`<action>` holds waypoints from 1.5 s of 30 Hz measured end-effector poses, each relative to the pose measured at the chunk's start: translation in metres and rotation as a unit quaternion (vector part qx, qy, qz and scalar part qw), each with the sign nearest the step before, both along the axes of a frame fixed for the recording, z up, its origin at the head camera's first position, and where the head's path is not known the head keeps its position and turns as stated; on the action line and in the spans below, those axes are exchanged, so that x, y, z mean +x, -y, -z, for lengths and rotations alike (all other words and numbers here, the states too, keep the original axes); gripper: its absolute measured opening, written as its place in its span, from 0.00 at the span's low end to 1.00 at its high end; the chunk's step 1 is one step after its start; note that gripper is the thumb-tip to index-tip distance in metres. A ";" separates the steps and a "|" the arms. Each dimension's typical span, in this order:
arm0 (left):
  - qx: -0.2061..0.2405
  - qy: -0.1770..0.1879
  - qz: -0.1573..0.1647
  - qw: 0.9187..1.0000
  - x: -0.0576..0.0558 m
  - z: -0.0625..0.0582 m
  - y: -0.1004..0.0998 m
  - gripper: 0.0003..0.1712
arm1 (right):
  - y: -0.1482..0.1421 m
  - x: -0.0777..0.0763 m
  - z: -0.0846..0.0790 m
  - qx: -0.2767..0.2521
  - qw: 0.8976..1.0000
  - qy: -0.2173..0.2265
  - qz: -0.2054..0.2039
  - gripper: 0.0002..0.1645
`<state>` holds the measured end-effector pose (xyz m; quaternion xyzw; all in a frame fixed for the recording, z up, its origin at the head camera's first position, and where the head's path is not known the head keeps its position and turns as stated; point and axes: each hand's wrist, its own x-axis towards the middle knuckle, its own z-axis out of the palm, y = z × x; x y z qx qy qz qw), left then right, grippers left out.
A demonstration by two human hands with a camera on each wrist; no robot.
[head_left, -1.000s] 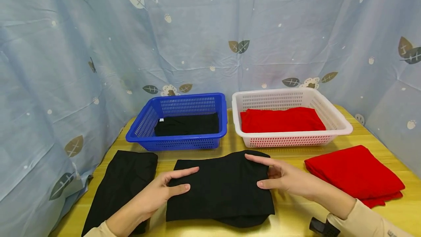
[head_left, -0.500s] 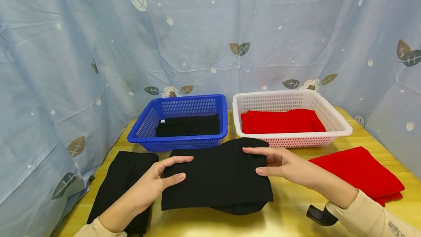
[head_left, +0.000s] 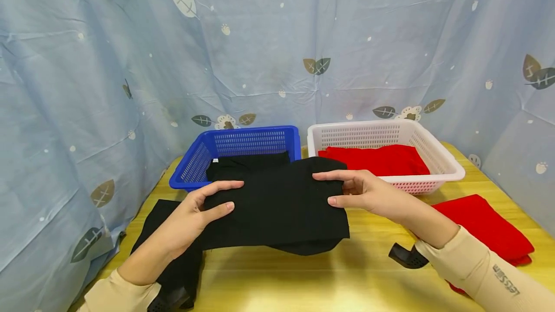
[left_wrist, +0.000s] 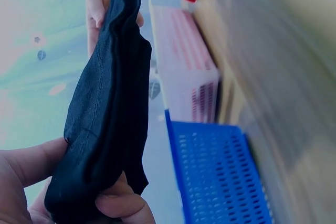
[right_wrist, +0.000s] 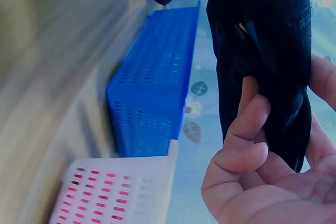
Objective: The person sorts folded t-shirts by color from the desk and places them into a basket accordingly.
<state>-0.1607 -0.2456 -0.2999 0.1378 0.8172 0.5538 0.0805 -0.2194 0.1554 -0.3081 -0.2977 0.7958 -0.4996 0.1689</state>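
Observation:
Between both hands hangs a folded black cloth garment, held up off the table and overlapping the front of the blue basket in the head view. My left hand grips its left end, thumb and index finger on top and other fingers underneath, as the left wrist view shows. At the right end my right hand holds it the same way, with curled fingers below the cloth in the right wrist view. Another black garment lies inside the blue basket, partly hidden behind the held one.
A white basket with red cloth in it stands beside the blue one. More folded red cloth lies on the table at right. A second black garment lies at left, under my left forearm. A patterned curtain hangs behind.
Both hands have lifted the folded black garment from the table and carried it forward, up to the front of the blue basket. The baskets and other cloths stay where they were.

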 end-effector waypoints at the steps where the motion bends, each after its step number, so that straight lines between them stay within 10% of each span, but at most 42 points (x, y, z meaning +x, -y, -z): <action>1: 0.001 -0.003 -0.002 1.000 -0.002 -0.002 0.001 0.26 | 0.002 -0.002 -0.002 -0.003 1.000 -0.002 0.000 0.34; 15: -0.005 -0.057 -0.032 0.998 -0.042 -0.025 0.021 0.26 | 0.033 -0.045 -0.022 0.012 0.999 -0.012 0.035 0.34; 27: -0.014 -0.007 -0.055 0.998 -0.086 -0.043 0.045 0.26 | 0.067 -0.088 -0.037 0.009 0.999 -0.008 0.037 0.33; 45: -0.074 0.002 -0.108 0.991 -0.143 -0.034 0.067 0.29 | 0.114 -0.138 -0.036 0.018 0.998 -0.017 0.053 0.31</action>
